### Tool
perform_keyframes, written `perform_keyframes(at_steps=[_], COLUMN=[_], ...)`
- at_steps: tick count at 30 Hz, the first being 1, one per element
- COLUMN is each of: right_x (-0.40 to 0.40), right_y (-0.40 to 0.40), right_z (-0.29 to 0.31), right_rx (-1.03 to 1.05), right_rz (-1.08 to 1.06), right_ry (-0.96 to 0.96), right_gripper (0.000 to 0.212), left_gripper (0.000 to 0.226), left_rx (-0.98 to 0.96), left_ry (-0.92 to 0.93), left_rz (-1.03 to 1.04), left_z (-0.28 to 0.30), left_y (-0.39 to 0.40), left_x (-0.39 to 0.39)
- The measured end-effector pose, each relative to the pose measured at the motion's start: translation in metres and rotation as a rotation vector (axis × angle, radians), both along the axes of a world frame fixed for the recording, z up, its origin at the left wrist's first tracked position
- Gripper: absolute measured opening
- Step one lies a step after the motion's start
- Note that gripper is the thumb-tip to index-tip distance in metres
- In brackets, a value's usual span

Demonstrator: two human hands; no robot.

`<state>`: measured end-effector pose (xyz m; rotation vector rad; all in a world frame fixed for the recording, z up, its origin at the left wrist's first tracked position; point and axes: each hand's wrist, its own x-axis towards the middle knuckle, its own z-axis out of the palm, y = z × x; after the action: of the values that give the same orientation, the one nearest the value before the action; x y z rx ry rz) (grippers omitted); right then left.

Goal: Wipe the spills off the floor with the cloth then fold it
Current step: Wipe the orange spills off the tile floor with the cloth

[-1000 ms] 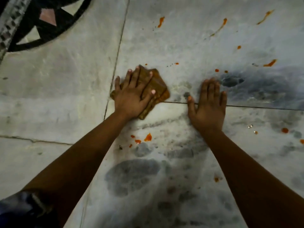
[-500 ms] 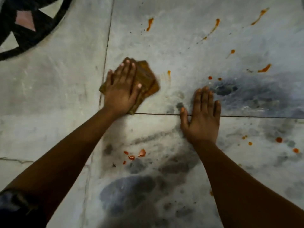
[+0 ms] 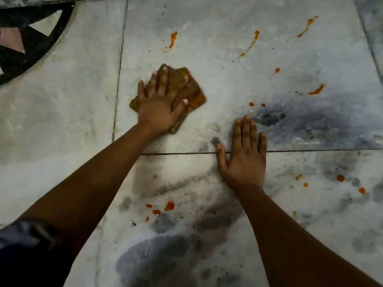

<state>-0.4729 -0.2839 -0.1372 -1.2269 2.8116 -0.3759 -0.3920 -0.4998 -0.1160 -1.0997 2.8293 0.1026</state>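
- The left hand (image 3: 158, 104) presses flat on the cloth (image 3: 192, 94), fingers spread and straight over it, not curled round it; over the last second it has slid the cloth up the floor (image 3: 207, 48), away from the seam (image 3: 310, 150) it lay against.
- The small orange marks that sat just right of the cloth are gone, so that patch looks wiped; the cloth's far edge is blurred, which suggests the stroke is not over.
- The right hand (image 3: 243, 158) lies open and flat on the floor across the seam, holding nothing; it reads as a brace and has kept its place.
- Much is left, by my judgement: streaks (image 3: 173, 39) beyond the cloth, drops (image 3: 257, 104) to its right, and a cluster (image 3: 163, 208) near the left forearm. Folding is not yet due.
- The cloth is a folded brown pad on the upper right slab, just right of the vertical joint (image 3: 119, 79). Its long axis runs diagonally, from the near corner under the wrist up and to the right, much as the fingers point.
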Motion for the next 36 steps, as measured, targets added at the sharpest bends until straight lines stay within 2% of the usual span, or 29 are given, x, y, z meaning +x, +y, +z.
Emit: perform_keyframes(at_steps=[2,4,6,8,9,13,15,17,20,22,24,27,30,32,36], right_x=[-0.001,0.001,0.001,0.001,0.001,0.001,0.001,0.001,0.002,0.001,-0.003,-0.011,-0.014,-0.014,-0.013], right_y=[-0.001,0.000,0.000,0.000,0.000,0.000,0.002,0.001,0.001,0.002,-0.004,-0.032,-0.060,-0.066,-0.071], right_z=[0.001,0.001,0.002,0.003,0.002,0.000,-0.002,-0.002,-0.001,0.002,0.008,0.018,0.012,0.003,-0.008], right_rx=[-0.002,0.005,0.003,-0.001,-0.004,-0.027,-0.032,-0.036,-0.048,-0.082,-0.134,-0.128,-0.026,0.011,-0.070], right_rz=[0.003,0.000,0.001,-0.005,-0.006,0.002,-0.003,0.003,0.015,0.010,0.045,0.159,0.195,0.164,0.126], right_ry=[0.001,-0.014,-0.014,-0.014,-0.020,-0.013,-0.018,-0.020,-0.016,-0.043,-0.063,-0.115,-0.129,-0.079,-0.023], right_gripper=[0.073,0.073,0.072,0.072,0.072,0.073,0.073,0.073,0.075,0.077,0.076,0.075,0.071,0.071,0.069], left_gripper=[0.060,0.059,0.059,0.061,0.062,0.060,0.058,0.058,0.057,0.059,0.065,0.060,0.057,0.057,0.057], left_rx=[0.023,0.076,0.070,0.036,0.022,-0.006,0.015,0.068,0.086,0.036,-0.009,-0.004,0.025,0.046,0.029], left_ry=[0.003,0.010,0.030,0.046,0.050,0.049,0.049,0.041,0.036,0.074,0.141,0.119,0.104,0.110,0.086], left_rz=[0.170,0.244,0.105,-0.079,-0.102,0.194,0.341,0.395,0.204,0.008,-0.045,0.137,0.329,0.382,0.391], left_z=[0.001,0.005,0.002,0.000,-0.002,-0.001,0.001,0.004,0.008,0.003,-0.003,-0.004,-0.003,-0.001,-0.003], left_y=[-0.016,-0.008,0.021,0.053,0.059,0.027,0.007,-0.002,0.023,0.046,0.052,0.012,-0.030,-0.052,-0.082], left_x=[-0.026,-0.057,-0.067,-0.042,-0.022,0.014,-0.010,-0.045,-0.058,-0.025,0.021,0.044,0.014,-0.007,-0.026])
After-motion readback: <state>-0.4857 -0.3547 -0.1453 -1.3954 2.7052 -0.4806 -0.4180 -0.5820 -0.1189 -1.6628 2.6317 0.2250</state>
